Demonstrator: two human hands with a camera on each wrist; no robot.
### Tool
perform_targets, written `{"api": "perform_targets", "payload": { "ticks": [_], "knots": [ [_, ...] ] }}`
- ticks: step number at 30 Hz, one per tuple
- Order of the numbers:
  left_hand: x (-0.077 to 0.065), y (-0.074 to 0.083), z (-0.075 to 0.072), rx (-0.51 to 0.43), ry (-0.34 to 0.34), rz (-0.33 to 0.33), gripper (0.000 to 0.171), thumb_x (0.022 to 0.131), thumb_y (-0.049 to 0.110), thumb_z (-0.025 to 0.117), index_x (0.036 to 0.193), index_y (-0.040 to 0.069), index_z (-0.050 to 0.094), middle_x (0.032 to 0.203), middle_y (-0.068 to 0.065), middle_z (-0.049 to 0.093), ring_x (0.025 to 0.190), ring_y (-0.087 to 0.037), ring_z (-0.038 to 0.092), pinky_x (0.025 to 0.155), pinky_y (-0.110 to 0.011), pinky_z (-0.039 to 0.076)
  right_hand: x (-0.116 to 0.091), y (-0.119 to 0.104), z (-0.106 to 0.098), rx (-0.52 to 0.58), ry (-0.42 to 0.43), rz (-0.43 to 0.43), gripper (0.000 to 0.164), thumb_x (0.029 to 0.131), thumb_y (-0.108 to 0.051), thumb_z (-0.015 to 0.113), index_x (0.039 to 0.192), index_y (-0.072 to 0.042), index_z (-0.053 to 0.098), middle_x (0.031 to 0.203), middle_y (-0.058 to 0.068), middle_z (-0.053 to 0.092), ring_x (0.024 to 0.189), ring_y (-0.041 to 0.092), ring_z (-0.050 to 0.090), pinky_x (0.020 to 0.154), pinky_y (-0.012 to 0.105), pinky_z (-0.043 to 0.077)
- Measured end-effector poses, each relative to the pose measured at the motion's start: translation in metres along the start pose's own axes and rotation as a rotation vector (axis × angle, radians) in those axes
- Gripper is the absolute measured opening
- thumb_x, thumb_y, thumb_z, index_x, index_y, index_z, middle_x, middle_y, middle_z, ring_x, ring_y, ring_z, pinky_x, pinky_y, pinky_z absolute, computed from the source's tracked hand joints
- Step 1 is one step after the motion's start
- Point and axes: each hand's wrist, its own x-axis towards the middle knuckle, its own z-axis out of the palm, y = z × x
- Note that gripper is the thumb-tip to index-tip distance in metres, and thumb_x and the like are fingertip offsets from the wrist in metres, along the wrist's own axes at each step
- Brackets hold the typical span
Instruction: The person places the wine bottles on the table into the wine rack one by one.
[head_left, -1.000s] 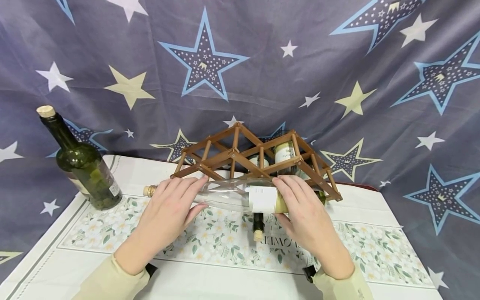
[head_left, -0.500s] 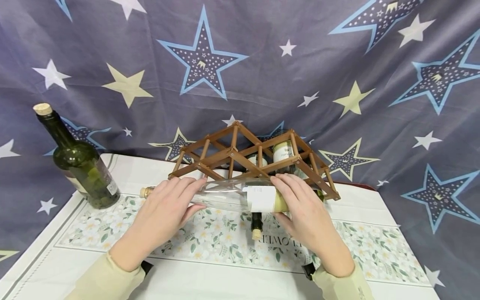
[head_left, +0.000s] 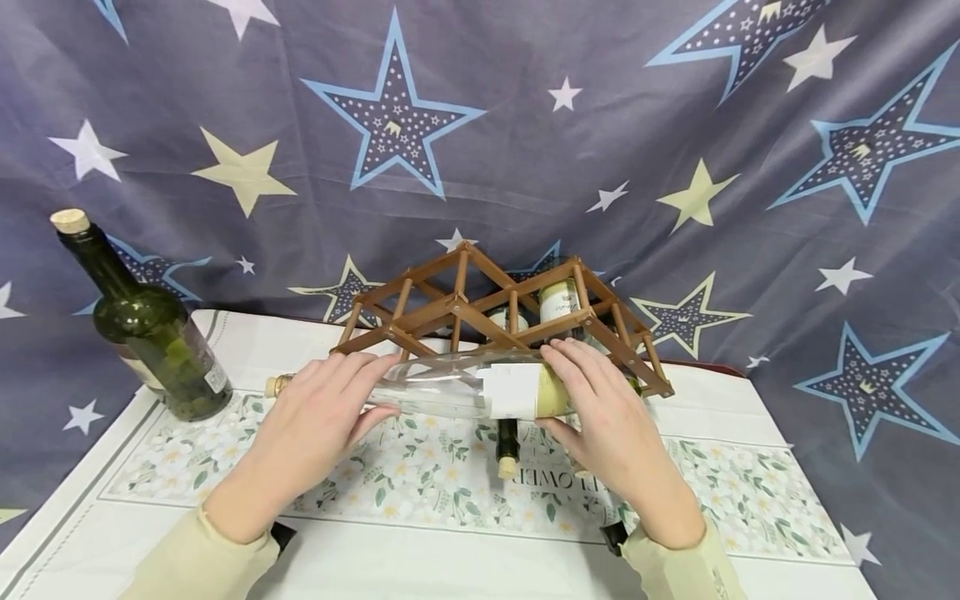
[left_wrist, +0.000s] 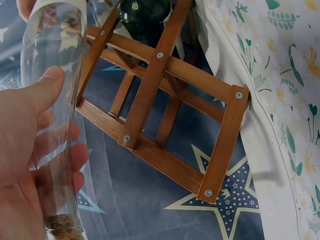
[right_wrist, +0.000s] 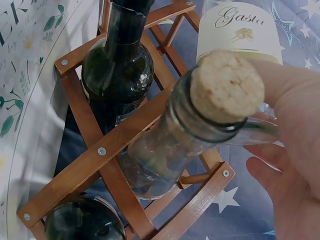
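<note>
A clear glass wine bottle [head_left: 442,387] with a cork and a white label lies sideways across the front of a wooden wine rack [head_left: 456,307]. My left hand [head_left: 322,412] grips its neck end, and the left wrist view shows the fingers [left_wrist: 80,156] curled round the glass. At the base end, my right hand [head_left: 600,417] holds the bottle with thumb below and fingers over the top. Close by in the right wrist view, a corked clear bottle [right_wrist: 162,155] and a dark green bottle [right_wrist: 117,75] sit in the rack, necks outward.
A dark green corked bottle [head_left: 165,342] stands upright at the table's left. A corked neck [head_left: 507,442] juts from the rack below the held bottle. The white tablecloth [head_left: 450,554] has a floral band, and a star-patterned curtain [head_left: 517,192] hangs behind the rack.
The head view has shifted a little, and the held bottle with both hands sits slightly further left. A second cork now shows beside my right hand. The grip looks the same.
</note>
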Motion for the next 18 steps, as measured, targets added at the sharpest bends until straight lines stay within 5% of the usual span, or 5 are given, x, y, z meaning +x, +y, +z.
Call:
{"api": "perform_targets", "payload": {
  "ticks": [18],
  "knots": [
    [-0.024, -0.004, -0.005, -0.031, -0.017, -0.107, 0.06, 0.093, 0.045, 0.062, 0.141, 0.011, 0.054, 0.12, -0.003, 0.062, 0.103, -0.025, 0.061, 0.088, -0.044, 0.048, -0.005, 0.005, -0.01, 0.024, 0.009, 0.041, 0.1, 0.068, -0.036, 0.089, 0.15, -0.002, 0.042, 0.152, 0.015, 0.041, 0.14, 0.035, 0.036, 0.115, 0.046, 0.026]
  ]
}}
